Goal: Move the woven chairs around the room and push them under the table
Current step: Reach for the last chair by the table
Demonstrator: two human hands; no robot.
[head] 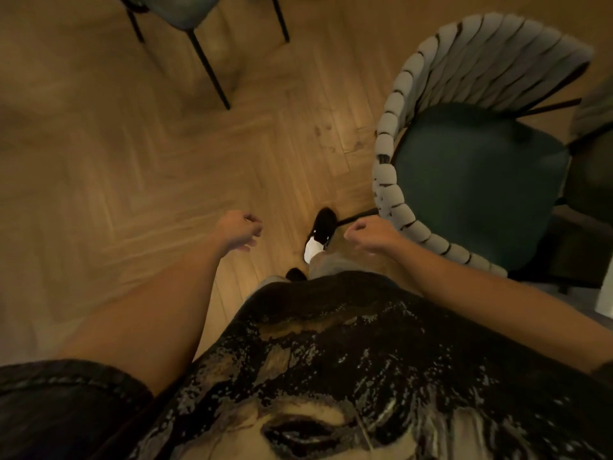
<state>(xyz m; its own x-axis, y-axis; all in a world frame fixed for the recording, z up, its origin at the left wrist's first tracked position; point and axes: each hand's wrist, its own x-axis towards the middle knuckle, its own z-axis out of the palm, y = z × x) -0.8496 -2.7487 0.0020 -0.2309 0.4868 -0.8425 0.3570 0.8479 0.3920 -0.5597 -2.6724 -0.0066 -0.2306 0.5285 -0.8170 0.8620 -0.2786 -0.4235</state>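
Observation:
A woven chair [477,167] with a pale wrapped backrest and a dark green seat stands on the floor at the right, its back curving toward me. My right hand [368,237] hangs just left of the backrest's lower end, fingers curled, holding nothing and not touching the chair. My left hand [238,230] is over bare floor in the middle, fingers loosely curled and empty. A second chair [185,11] with thin black legs shows at the top left, mostly cut off by the frame.
Herringbone wooden floor [132,161] spreads across the left and centre. My foot in a black shoe [321,227] is planted between my hands. Another dark chair or seat [593,154] sits at the right edge. No table is visible.

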